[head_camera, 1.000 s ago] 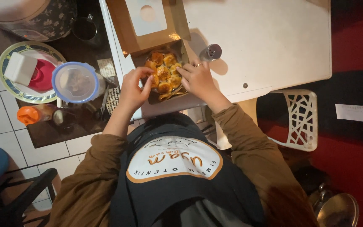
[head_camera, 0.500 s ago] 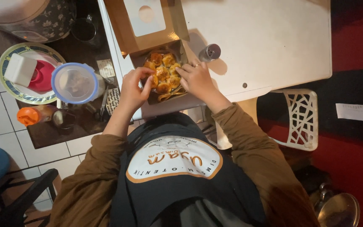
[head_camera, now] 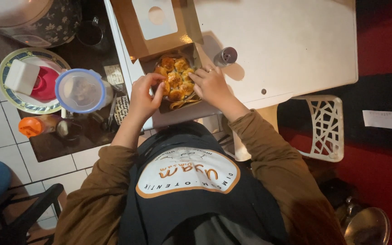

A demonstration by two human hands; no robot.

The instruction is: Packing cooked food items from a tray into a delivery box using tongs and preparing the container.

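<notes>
An open brown cardboard box (head_camera: 153,56) lies at the edge of the white table (head_camera: 286,41), lid (head_camera: 155,20) folded back, with several golden fried dumplings (head_camera: 176,79) inside. My left hand (head_camera: 144,95) curls over the box's left side, thumb and fingers pinched on a dumpling at that edge. My right hand (head_camera: 213,85), a ring on one finger, reaches in from the right with its fingertips resting on the dumplings. Brown sleeves and a dark apron with a round badge fill the lower view.
A small metal shaker (head_camera: 226,56) stands right of the box. On the dark side table to the left are a plate (head_camera: 7,97) with white and red items, a blue-rimmed clear container (head_camera: 80,90) and an orange-capped bottle (head_camera: 29,126). A white plastic chair (head_camera: 325,127) stands to the right.
Both hands stay at the box. The left fingers have closed a little tighter on the dumpling at the left edge; the right hand has barely shifted.
</notes>
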